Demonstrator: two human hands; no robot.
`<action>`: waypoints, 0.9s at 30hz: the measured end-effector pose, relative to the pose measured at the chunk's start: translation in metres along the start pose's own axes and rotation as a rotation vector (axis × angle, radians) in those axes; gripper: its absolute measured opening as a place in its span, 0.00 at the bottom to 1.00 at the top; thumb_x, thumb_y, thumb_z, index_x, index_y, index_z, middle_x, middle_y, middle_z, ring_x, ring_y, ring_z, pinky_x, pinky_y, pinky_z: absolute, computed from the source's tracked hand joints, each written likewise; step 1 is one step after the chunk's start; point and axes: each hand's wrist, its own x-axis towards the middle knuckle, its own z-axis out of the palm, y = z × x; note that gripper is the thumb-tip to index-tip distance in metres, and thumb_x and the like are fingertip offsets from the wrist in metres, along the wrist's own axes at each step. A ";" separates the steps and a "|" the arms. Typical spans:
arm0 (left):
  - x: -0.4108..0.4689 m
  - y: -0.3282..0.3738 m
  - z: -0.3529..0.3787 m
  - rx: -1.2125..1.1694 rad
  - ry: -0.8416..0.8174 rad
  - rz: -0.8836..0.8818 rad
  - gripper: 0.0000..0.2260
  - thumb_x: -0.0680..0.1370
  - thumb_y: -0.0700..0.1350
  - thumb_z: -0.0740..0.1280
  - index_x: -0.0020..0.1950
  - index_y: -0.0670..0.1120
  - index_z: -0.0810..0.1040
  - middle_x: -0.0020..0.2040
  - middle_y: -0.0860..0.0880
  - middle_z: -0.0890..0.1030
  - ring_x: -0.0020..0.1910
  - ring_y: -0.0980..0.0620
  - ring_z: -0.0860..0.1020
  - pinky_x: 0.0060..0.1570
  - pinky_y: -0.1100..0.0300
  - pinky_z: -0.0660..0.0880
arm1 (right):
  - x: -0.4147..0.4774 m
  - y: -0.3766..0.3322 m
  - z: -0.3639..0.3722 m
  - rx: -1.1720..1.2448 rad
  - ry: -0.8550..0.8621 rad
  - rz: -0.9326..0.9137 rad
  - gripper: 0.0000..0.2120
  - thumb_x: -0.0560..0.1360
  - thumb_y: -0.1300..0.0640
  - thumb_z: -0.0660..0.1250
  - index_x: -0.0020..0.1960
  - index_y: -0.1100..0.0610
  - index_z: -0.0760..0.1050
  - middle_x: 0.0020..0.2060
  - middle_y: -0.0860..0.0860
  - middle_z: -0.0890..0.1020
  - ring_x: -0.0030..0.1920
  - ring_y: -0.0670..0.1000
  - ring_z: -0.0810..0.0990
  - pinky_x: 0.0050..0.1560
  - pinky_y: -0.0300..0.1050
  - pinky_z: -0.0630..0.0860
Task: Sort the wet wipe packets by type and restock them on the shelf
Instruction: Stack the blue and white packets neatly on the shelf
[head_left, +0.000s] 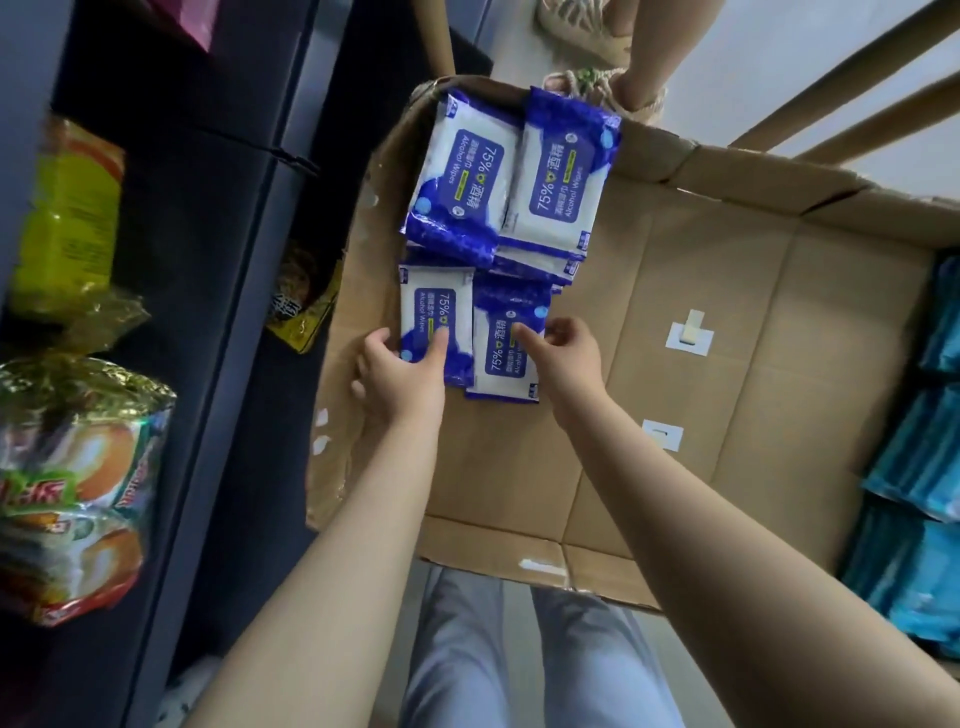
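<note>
- The left hand (400, 374) is gripping one alcohol wipe packet (434, 312) in the cardboard box (675, 312), fingers clamped round its edge.
- The right hand (566, 353) is pinching the neighbouring packet (506, 358).
- The person is gathering the blue type; lifting both clear to the shelf (234, 260) is probably coming next.

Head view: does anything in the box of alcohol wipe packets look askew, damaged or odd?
Nothing spilled. The upper left packet lies tilted, its label reversed against the upper right packet; the lower left packet and lower right packet also face opposite ways. The cardboard box looks scuffed along its left wall.
</note>
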 end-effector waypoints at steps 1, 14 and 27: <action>0.000 0.005 0.003 -0.074 -0.008 -0.051 0.29 0.73 0.58 0.73 0.69 0.51 0.66 0.68 0.46 0.72 0.65 0.46 0.71 0.48 0.56 0.75 | 0.002 -0.001 0.000 -0.017 0.000 0.013 0.12 0.74 0.48 0.74 0.49 0.50 0.72 0.49 0.49 0.83 0.48 0.50 0.85 0.51 0.56 0.83; 0.015 -0.017 -0.015 -0.220 -0.277 -0.045 0.14 0.78 0.51 0.69 0.61 0.47 0.76 0.55 0.49 0.82 0.51 0.52 0.82 0.40 0.61 0.77 | -0.013 0.010 -0.003 -0.024 0.082 -0.038 0.10 0.77 0.52 0.71 0.55 0.53 0.74 0.52 0.51 0.83 0.50 0.51 0.84 0.51 0.53 0.82; -0.087 -0.025 -0.138 -0.602 -0.364 -0.251 0.15 0.76 0.41 0.72 0.61 0.48 0.75 0.52 0.47 0.84 0.46 0.49 0.84 0.39 0.54 0.82 | -0.177 -0.024 -0.044 0.707 0.110 0.032 0.13 0.78 0.58 0.69 0.61 0.55 0.74 0.51 0.53 0.84 0.47 0.51 0.83 0.43 0.42 0.79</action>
